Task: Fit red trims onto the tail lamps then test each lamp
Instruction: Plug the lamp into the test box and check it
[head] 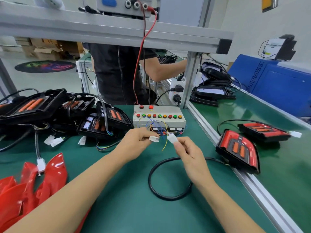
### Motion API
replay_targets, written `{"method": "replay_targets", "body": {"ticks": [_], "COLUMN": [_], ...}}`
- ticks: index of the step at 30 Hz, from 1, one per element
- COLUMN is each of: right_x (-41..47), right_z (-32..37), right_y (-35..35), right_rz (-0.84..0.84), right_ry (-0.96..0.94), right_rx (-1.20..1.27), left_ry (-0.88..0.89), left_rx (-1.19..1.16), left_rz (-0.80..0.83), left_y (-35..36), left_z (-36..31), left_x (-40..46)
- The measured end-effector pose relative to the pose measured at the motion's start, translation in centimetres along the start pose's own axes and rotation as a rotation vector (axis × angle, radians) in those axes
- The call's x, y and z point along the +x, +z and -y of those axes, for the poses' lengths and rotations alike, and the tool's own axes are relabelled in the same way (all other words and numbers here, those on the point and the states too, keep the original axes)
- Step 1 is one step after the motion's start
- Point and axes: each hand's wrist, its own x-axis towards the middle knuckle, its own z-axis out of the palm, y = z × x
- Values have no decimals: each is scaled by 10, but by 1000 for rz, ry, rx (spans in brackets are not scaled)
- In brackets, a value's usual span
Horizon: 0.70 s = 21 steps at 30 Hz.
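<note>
My left hand [136, 142] pinches a white plug [154, 139] whose socket face points right. A short gap away, my right hand [188, 153] pinches a second white connector [172, 137] with thin coloured wires running back to the test box [159, 116]. A tail lamp with its red trim fitted [238, 151] lies at the right, and its black cable [168, 179] loops on the mat under my right wrist. Behind it sits another trimmed lamp [262, 130]. Black lamps without trims [50, 111] are piled at the left. Loose red trims [30, 185] lie at the lower left.
The green mat [121, 199] covers the bench. An aluminium rail [252, 187] divides it from a second bench on the right. Another person [117, 73] stands behind the test box. More lamp housings [212, 91] are stacked at the back right. A blue cabinet [277, 79] stands far right.
</note>
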Motion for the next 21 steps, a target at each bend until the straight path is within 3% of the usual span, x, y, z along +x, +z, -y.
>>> {"method": "replay_targets", "body": {"ticks": [4,10,21], "right_x": [1,4,7], "right_z": [0,2,8], "right_y": [5,5,4], "right_rz": [50,54,-156], "right_ry": [38,84,61], "right_rx": [-41,-11,103], "left_ry": [-4,3,-64], "left_rx": [31,119,-204], "left_rz": [-90,-92,100], "left_y": [4,9,-6], "left_z": [-9,-15,-14], "left_x": [1,-3,-3]}}
